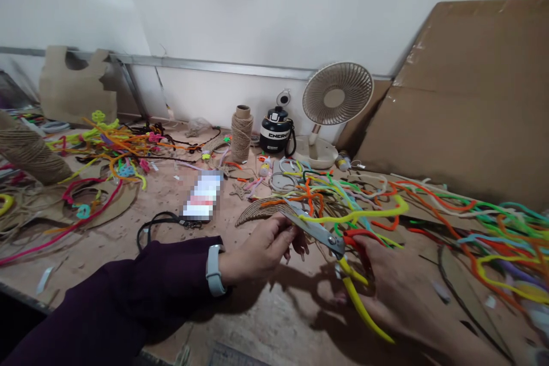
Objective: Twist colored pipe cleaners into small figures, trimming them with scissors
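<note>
My right hand (381,271) grips scissors (319,234) with red handles, their blades pointing left toward my other hand. A bent yellow pipe cleaner (364,309) hangs below the handles, at the right hand's fingers. Another yellow pipe cleaner (360,216) runs above the blades, one end close to my left fingertips. My left hand (261,246), with a watch on its wrist, is closed in a pinch at the blade tips; whatever it pinches is too small to make out. Just behind it lies a curved piece wrapped in twine (257,211).
Loose pipe cleaners (484,240) are spread on the right, with a colourful heap (124,143) at left. A phone (201,197), twine cone (242,134), dark bottle (274,131) and small fan (337,97) stand or lie behind my hands. Large cardboard (472,97) leans at right.
</note>
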### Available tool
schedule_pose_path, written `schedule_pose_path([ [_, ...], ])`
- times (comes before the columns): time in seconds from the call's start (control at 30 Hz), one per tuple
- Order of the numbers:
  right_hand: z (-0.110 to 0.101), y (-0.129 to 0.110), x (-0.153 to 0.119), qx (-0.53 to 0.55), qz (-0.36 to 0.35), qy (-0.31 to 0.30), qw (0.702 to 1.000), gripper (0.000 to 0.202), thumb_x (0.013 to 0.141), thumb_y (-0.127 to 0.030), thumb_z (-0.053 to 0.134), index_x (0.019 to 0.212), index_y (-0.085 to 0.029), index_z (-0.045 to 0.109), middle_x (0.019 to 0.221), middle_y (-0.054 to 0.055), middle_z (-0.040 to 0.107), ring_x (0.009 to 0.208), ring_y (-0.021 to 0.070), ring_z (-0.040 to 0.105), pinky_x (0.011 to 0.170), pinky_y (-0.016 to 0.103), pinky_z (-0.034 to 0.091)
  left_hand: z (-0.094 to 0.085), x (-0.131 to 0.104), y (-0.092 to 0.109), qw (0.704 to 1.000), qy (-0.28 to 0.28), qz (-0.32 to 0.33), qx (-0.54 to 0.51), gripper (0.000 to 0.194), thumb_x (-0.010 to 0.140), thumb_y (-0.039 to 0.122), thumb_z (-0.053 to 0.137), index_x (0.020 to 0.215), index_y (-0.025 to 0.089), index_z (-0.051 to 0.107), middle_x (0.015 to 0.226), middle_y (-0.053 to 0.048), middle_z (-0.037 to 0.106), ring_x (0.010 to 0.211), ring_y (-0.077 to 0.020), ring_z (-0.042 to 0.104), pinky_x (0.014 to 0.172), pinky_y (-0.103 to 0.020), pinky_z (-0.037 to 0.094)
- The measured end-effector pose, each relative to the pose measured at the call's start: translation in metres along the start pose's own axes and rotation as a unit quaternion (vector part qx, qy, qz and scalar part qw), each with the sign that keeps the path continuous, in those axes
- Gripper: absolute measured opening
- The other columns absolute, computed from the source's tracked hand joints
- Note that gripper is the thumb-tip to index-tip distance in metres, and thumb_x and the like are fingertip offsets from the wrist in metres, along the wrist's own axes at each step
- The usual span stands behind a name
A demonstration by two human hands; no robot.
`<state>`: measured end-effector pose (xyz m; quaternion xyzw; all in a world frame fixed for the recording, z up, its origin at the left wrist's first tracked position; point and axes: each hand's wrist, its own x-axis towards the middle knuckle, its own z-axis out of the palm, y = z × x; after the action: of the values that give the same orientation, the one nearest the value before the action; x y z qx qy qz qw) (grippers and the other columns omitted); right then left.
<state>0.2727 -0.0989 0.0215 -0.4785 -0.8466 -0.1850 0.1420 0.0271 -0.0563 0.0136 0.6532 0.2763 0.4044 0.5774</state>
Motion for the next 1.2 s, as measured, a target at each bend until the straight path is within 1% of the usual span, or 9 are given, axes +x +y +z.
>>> schedule_pose_path([
  [0.17,0.004,0.002,-0.004,-0.004,-0.009,-0.002,1.000,0.060,0.073,-0.058,0.061,0.108,-0.011,0.049,0.082,0.015,0.068,0.065,0.0278,0.066,0.056,0.036,0.051,-0.002,-0.001,-0.002,0.999,0.000,0.003,0.041,0.031,0.094,0.043,0.042,0.087,0.015,0.052,0.075,-0.005,0.059,0.060,-0.0101,0.052,0.055,-0.022,0.045],
  [0.37,0.008,0.000,-0.011,-0.007,-0.014,-0.026,1.000,0.039,0.080,-0.052,0.055,0.095,-0.017,0.047,0.068,0.008,0.066,0.057,0.0235,0.065,0.052,0.031,0.048,-0.001,-0.001,0.002,0.998,-0.040,-0.003,0.053,0.037,0.095,0.042,0.039,0.080,0.013,0.056,0.073,-0.006,0.059,0.059,-0.0092,0.049,0.055,-0.022,0.044],
  [0.47,0.010,-0.002,-0.010,-0.039,-0.034,-0.021,0.998,0.036,0.083,-0.048,0.050,0.095,-0.015,0.047,0.062,0.008,0.065,0.053,0.0249,0.064,0.049,0.032,0.046,0.001,-0.001,0.005,0.999,-0.043,-0.022,0.026,0.036,0.094,0.044,0.040,0.080,0.014,0.054,0.070,-0.004,0.057,0.056,-0.0085,0.047,0.053,-0.021,0.042],
  [0.6,0.013,-0.004,-0.010,-0.042,-0.031,-0.037,0.998,0.030,0.088,-0.041,0.044,0.094,-0.012,0.048,0.056,0.007,0.064,0.048,0.0248,0.063,0.045,0.030,0.041,0.001,0.000,0.000,0.998,-0.031,-0.054,-0.007,0.035,0.092,0.048,0.044,0.085,0.014,0.050,0.074,-0.004,0.058,0.061,-0.0098,0.053,0.056,-0.023,0.043],
  [0.7,0.016,-0.005,-0.012,-0.021,-0.008,-0.072,0.997,0.030,0.090,-0.041,0.042,0.096,-0.013,0.050,0.051,0.006,0.063,0.042,0.0238,0.061,0.041,0.028,0.034,0.000,0.002,-0.006,0.995,-0.035,-0.087,-0.033,0.036,0.089,0.051,0.048,0.086,0.015,0.048,0.077,-0.005,0.060,0.065,-0.0117,0.057,0.057,-0.024,0.043],
  [0.8,0.018,-0.007,-0.012,0.017,0.024,-0.122,0.992,0.030,0.090,-0.044,0.040,0.091,-0.016,0.050,0.048,0.004,0.062,0.038,0.0229,0.059,0.040,0.027,0.027,-0.002,0.005,-0.013,0.987,-0.033,-0.140,-0.068,0.036,0.087,0.051,0.052,0.086,0.016,0.046,0.077,-0.004,0.061,0.066,-0.0123,0.060,0.056,-0.024,0.043],
  [0.97,0.017,-0.010,-0.007,0.086,0.077,-0.168,0.979,0.028,0.090,-0.044,0.038,0.088,-0.019,0.048,0.047,0.005,0.062,0.042,0.0251,0.061,0.042,0.026,0.028,-0.004,0.008,-0.016,0.975,-0.047,-0.192,-0.105,0.039,0.085,0.053,0.056,0.080,0.016,0.044,0.075,-0.004,0.062,0.063,-0.0109,0.061,0.052,-0.021,0.042],
  [1.07,0.015,-0.008,-0.004,0.102,0.114,-0.193,0.969,0.030,0.090,-0.048,0.039,0.087,-0.020,0.048,0.052,0.006,0.065,0.045,0.0258,0.063,0.042,0.027,0.031,-0.004,0.008,-0.015,0.976,-0.052,-0.185,-0.106,0.041,0.084,0.056,0.055,0.081,0.016,0.044,0.074,-0.003,0.061,0.063,-0.0109,0.060,0.050,-0.020,0.041],
  [1.2,0.015,0.004,-0.002,0.053,0.184,-0.182,0.965,0.037,0.086,-0.056,0.042,0.083,-0.021,0.052,0.061,0.009,0.068,0.052,0.0265,0.065,0.044,0.028,0.036,-0.004,0.007,-0.015,0.988,-0.046,-0.130,-0.074,0.043,0.084,0.058,0.054,0.081,0.015,0.047,0.077,-0.003,0.060,0.068,-0.0105,0.060,0.057,-0.022,0.046],
])
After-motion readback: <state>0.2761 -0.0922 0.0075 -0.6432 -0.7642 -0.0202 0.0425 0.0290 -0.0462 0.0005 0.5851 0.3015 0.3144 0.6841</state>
